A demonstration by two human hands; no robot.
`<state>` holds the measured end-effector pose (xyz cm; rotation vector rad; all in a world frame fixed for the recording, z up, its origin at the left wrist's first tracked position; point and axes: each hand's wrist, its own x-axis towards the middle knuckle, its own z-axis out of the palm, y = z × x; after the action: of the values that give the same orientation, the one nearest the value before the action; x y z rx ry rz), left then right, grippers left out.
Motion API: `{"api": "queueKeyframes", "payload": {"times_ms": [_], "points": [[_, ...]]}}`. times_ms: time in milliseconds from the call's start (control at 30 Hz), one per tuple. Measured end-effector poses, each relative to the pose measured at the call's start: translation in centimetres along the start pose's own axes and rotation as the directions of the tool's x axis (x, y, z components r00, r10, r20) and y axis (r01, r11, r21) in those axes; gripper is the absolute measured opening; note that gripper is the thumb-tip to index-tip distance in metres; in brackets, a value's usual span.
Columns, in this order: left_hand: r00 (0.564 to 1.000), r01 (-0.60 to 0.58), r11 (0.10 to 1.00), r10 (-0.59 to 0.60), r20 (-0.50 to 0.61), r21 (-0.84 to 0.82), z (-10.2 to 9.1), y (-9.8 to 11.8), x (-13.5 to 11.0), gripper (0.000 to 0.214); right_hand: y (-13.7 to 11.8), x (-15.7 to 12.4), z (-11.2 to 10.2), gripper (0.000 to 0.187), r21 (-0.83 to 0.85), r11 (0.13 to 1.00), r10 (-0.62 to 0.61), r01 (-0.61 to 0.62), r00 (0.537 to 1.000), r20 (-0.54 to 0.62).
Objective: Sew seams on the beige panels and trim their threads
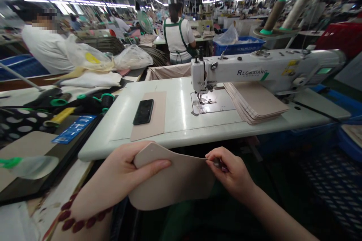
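A beige leather piece (pixel 172 184) hangs curved in front of me, below the table's front edge. My left hand (pixel 124 173) grips its left end, thumb across the face. My right hand (pixel 230 173) pinches its upper right corner with closed fingers; a small dark object shows between them that I cannot make out. Beyond stands a white sewing machine (pixel 266 69) on a white table (pixel 181 120). A stack of beige pieces (pixel 254 101) lies under its arm. One flat beige piece (pixel 154 120) lies left of the needle with a black phone (pixel 143 112) on it.
Left bench holds a blue ruler (pixel 74 128), green-capped spools (pixel 106 99), polka-dot fabric and plastic bags. Blue crates (pixel 347 120) sit at the right. A person in a green apron (pixel 178 35) stands behind the table; another person in white (pixel 48 47) is at left.
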<state>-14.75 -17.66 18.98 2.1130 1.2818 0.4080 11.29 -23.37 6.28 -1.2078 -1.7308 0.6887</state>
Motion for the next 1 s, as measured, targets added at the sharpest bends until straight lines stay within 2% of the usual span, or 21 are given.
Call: {"api": "queueKeyframes", "payload": {"times_ms": [67, 233, 367, 400, 500, 567, 633, 733, 833, 933, 1000], "points": [[1.0, 0.014, 1.0, -0.014, 0.003, -0.001, 0.1, 0.2, -0.1, 0.022, 0.0, -0.1, -0.1, 0.009, 0.018, 0.999, 0.027, -0.027, 1.0, 0.011], [1.0, 0.029, 1.0, -0.029, 0.013, -0.01, 0.1, 0.6, -0.4, 0.023, -0.5, -0.1, -1.0, 0.019, 0.176, 0.948, 0.278, -0.264, 0.959, -0.057], [1.0, -0.005, 1.0, 0.005, 0.012, 0.009, 0.2, 0.7, -0.3, 0.022, 0.0, 0.3, -1.9, 0.028, 0.208, 0.938, 0.281, -0.278, 0.959, 0.014], [1.0, -0.01, 1.0, 0.01, 0.009, 0.011, 0.3, 0.7, -0.3, 0.021, 0.5, 0.4, -2.1, 0.027, 0.214, 0.938, 0.279, -0.271, 0.96, -0.005], [1.0, -0.011, 1.0, 0.011, 0.004, -0.007, 0.3, 0.4, -0.2, 0.017, 2.2, 0.5, -2.8, 0.03, 0.168, 0.949, 0.295, -0.266, 0.939, -0.176], [1.0, -0.004, 1.0, 0.004, 0.01, -0.024, 0.3, 0.3, -0.1, 0.016, 2.8, 0.7, -3.4, 0.027, 0.133, 0.95, 0.306, -0.282, 0.926, -0.223], [1.0, -0.007, 1.0, 0.007, 0.018, -0.014, 0.3, 0.2, 0.4, 0.015, 2.4, 1.2, -4.0, 0.028, 0.135, 0.951, 0.298, -0.278, 0.94, -0.166], [0.999, -0.032, 0.999, 0.031, 0.029, 0.038, -0.3, 0.3, 1.9, 0.017, 0.6, 2.8, -4.4, 0.027, 0.207, 0.963, 0.176, -0.175, 0.984, 0.01], [1.0, -0.017, 0.998, 0.018, -0.02, 0.053, -2.2, 0.6, 4.3, 0.021, -0.3, 4.1, -3.7, 0.025, 0.209, 0.972, 0.066, -0.11, 0.976, 0.208], [0.984, 0.064, 0.996, -0.053, -0.168, 0.06, -5.3, 0.7, 6.9, 0.03, 1.5, 3.6, -2.2, 0.03, 0.135, 0.967, 0.172, -0.218, 0.941, 0.29], [0.973, 0.116, 0.992, -0.102, -0.205, 0.058, -6.9, 0.3, 8.8, 0.038, 3.7, 2.0, -1.3, 0.036, 0.158, 0.936, 0.253, -0.313, 0.915, 0.316]]}}
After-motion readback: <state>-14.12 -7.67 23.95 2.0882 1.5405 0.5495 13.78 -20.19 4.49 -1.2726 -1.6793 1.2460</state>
